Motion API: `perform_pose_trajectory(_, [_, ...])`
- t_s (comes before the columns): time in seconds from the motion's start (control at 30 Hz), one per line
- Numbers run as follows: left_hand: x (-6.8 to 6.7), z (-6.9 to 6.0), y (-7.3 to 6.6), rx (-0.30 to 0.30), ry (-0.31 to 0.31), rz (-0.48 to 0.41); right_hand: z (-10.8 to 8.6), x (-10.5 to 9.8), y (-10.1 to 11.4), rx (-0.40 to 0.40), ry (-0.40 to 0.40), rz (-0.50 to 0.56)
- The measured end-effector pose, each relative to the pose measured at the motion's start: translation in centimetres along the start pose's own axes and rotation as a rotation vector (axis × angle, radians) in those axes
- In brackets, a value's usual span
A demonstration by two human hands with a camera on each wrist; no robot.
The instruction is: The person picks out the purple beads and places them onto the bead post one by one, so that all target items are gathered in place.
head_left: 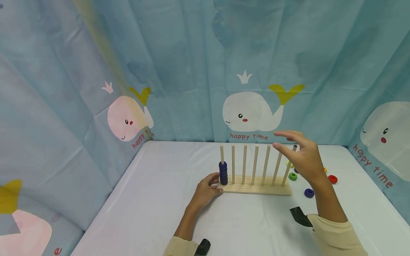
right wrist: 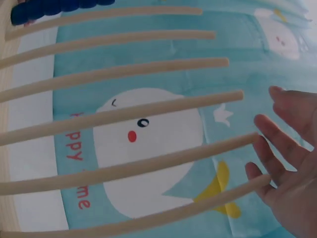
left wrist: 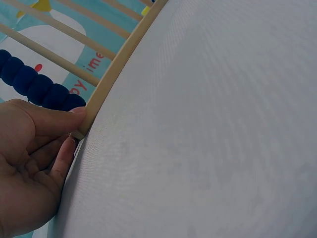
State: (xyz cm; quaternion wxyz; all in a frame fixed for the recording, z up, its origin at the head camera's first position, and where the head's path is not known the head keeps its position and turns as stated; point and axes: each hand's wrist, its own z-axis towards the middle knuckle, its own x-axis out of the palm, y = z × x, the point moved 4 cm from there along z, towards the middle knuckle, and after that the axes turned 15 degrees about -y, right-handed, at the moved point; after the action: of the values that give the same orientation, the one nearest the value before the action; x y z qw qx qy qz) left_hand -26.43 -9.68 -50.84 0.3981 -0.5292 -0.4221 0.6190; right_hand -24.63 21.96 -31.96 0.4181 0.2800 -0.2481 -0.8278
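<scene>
A wooden peg stand [head_left: 257, 190] with a row of upright pegs stands on the table. Dark blue rings [head_left: 223, 174] are stacked on its leftmost peg; the other pegs carry none. At the base's left end, my left hand [head_left: 205, 190] grips the wood; the left wrist view shows the thumb on the base's edge [left wrist: 106, 82] beside the rings. My right hand [head_left: 302, 156] is raised near the tops of the rightmost pegs, fingers spread and nothing held. In the right wrist view its fingers [right wrist: 281, 131] are around peg-tip height.
Loose rings lie right of the stand: a green ring [head_left: 293, 176], a blue ring [head_left: 309, 193], a red ring [head_left: 332, 179] and a yellow ring [head_left: 289, 164], some partly behind my right hand. A whale-print curtain [head_left: 192, 71] surrounds the white table [head_left: 160, 199].
</scene>
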Motion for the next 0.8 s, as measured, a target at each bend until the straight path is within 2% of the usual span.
perform_pose_trajectory(0.43, [0.1,0.1,0.1,0.003,0.004,0.005,-0.8,-2.0,-2.6,0.071,-0.052,-0.002])
perform_pose_trajectory(0.63, [0.1,0.2,0.1,0.004,-0.001,0.002,-0.8,-3.0,-3.5,0.096,-0.103,-0.047])
perform_pose_trajectory(0.8, [0.1,0.2,0.1,0.011,-0.003,0.0,-0.9,-3.7,-4.7,0.143,-0.108,-0.077])
